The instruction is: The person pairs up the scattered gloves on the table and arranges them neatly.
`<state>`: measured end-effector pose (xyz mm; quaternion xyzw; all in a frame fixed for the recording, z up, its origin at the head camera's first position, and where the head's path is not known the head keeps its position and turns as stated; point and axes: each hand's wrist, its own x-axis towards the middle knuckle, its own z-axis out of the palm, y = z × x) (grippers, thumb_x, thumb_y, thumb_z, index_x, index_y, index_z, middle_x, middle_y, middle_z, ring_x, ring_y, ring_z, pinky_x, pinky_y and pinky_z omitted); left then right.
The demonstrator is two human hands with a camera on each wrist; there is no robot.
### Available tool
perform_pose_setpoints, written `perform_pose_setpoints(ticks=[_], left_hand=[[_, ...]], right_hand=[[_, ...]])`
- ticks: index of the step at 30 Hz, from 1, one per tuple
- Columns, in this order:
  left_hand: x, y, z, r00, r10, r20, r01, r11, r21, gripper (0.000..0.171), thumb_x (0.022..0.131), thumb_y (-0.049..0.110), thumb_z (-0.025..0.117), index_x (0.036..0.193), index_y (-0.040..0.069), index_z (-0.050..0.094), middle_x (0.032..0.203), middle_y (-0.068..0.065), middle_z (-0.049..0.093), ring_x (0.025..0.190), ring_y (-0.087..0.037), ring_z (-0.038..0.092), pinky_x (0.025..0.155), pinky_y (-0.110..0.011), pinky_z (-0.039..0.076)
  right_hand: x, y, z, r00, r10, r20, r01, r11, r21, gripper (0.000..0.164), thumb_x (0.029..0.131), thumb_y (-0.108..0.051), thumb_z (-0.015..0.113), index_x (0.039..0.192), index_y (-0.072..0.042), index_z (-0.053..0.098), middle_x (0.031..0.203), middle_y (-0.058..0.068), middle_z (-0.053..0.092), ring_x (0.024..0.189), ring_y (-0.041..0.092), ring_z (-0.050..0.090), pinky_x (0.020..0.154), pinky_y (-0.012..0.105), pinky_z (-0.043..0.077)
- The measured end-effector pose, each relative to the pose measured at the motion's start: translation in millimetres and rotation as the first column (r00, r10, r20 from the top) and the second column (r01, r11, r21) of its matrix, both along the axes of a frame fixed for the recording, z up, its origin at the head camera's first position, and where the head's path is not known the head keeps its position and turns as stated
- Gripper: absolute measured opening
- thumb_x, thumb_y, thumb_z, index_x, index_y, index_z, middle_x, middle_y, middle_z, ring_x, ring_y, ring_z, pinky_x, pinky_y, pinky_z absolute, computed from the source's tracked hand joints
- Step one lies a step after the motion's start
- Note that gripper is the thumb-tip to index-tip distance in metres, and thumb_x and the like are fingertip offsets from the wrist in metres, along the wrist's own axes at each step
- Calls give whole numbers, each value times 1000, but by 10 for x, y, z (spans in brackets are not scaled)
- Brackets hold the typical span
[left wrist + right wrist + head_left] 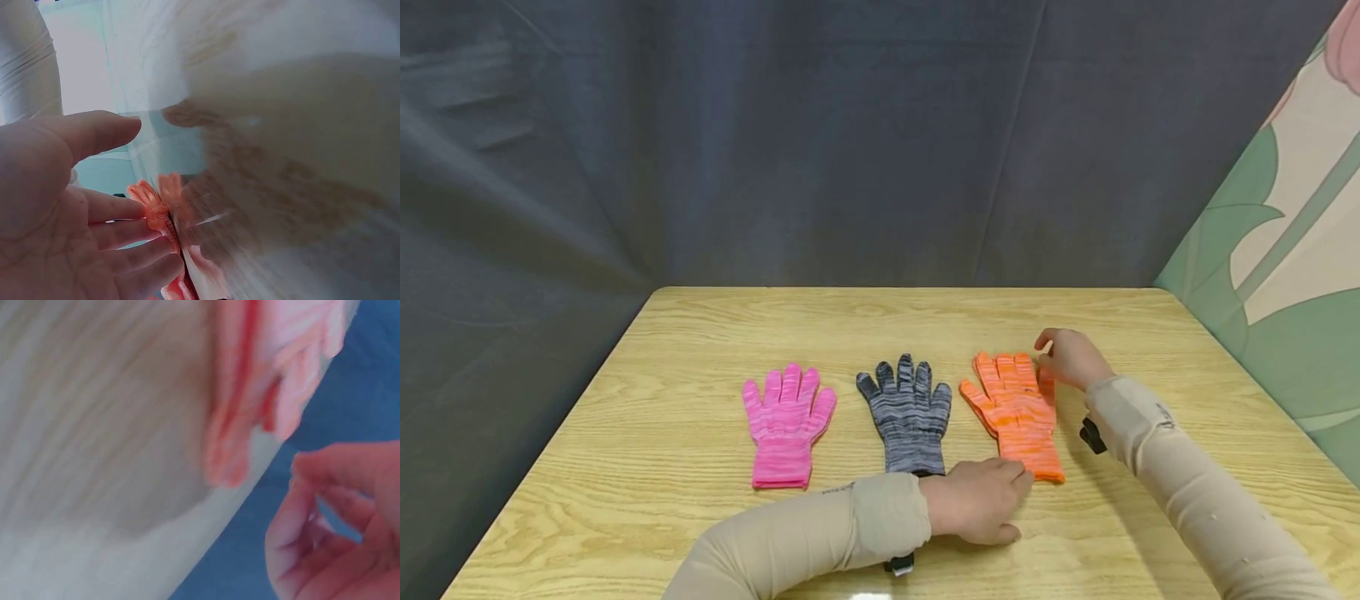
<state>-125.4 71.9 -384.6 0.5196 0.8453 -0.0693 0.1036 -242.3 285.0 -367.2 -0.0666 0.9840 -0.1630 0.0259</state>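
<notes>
An orange knit glove (1018, 408) lies spread on the table with its fingers pointing away. My left hand (981, 498) is at its cuff, fingers straight, and the fingertips touch the cuff edge or sit very near it. In the left wrist view the palm and extended thumb show, with the orange glove (165, 225) beyond the fingers. My right hand (1075, 358) hovers by the glove's outermost right finger, its fingers loosely bent. The right wrist view shows thumb and fingertips close together, holding nothing, a little apart from the glove (231, 444).
A grey-black knit glove (912, 417) and a pink one (786, 429) lie flat to the left, fingers away from me. The wooden table (647, 417) ends at a dark curtain (850, 150). Flower-patterned fabric (1285, 275) hangs on the right.
</notes>
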Motion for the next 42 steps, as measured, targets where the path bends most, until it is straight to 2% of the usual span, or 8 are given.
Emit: perform_pose_setpoints(ticks=[5, 12, 17, 20, 27, 35, 39, 42], left_hand=[[-7, -13, 0, 1000, 6, -5, -6, 1000, 3, 64, 91, 47, 51, 144, 15, 33, 144, 6, 38, 134, -6, 36, 108, -14, 31], [-14, -19, 5, 999, 0, 39, 0, 1000, 9, 65, 92, 46, 52, 145, 15, 32, 148, 4, 35, 137, -7, 33, 109, -14, 30], [-26, -12, 2, 998, 6, 57, -6, 1000, 0, 65, 92, 46, 51, 146, 16, 30, 149, 5, 33, 138, -6, 31, 109, -14, 29], [-26, -12, -5, 998, 7, 55, -7, 1000, 6, 65, 91, 46, 52, 145, 16, 31, 149, 5, 34, 138, -6, 32, 109, -14, 29], [-25, -16, -8, 999, -2, 53, 1, 1000, 6, 65, 90, 45, 54, 144, 15, 32, 149, 5, 34, 138, -6, 31, 109, -13, 28], [-14, -14, 5, 999, 2, 47, -2, 1000, 8, 66, 89, 45, 55, 143, 15, 33, 148, 4, 34, 138, -6, 32, 110, -13, 27], [-12, -14, -1, 999, 2, 40, -2, 1000, 9, 66, 89, 46, 56, 143, 15, 33, 148, 4, 34, 138, -6, 32, 110, -12, 26], [-13, -17, -4, 999, -7, 37, 7, 1000, 8, 67, 89, 45, 55, 144, 14, 32, 149, 4, 34, 138, -6, 31, 110, -12, 25]], right_hand=[[-64, -196, 14, 996, 91, -10, -91, 996, 7, 24, 90, -6, 54, 110, 7, 59, 78, 17, 61, 59, 16, 52, 52, 28, 42], [-149, -277, -92, 998, 56, 20, -57, 998, 38, 11, 90, -6, 55, 97, 0, 62, 72, 11, 61, 56, 15, 49, 52, 26, 38], [-175, -297, -100, 999, 42, 30, -44, 998, 51, 15, 90, -8, 56, 100, 1, 63, 77, 14, 65, 55, 14, 49, 51, 25, 38], [-182, -308, -89, 999, 42, 28, -43, 997, 59, 12, 90, -7, 55, 96, 0, 64, 77, 14, 64, 54, 14, 46, 51, 25, 37], [-220, -342, -98, 997, 70, -38, -67, 995, 77, 6, 89, -8, 58, 89, -5, 64, 74, 11, 65, 51, 13, 43, 51, 25, 35], [-228, -377, -120, 997, 76, 35, -78, 995, 58, 14, 90, -10, 58, 100, -4, 66, 74, 10, 64, 55, 13, 48, 51, 24, 37], [-237, -381, -132, 995, 95, 23, -96, 993, 74, 11, 90, -11, 59, 96, -6, 66, 73, 9, 62, 54, 13, 46, 51, 24, 36], [-230, -370, -129, 997, 72, -6, -71, 992, 107, 8, 89, -11, 59, 92, -7, 65, 74, 10, 62, 52, 14, 44, 49, 25, 35]])
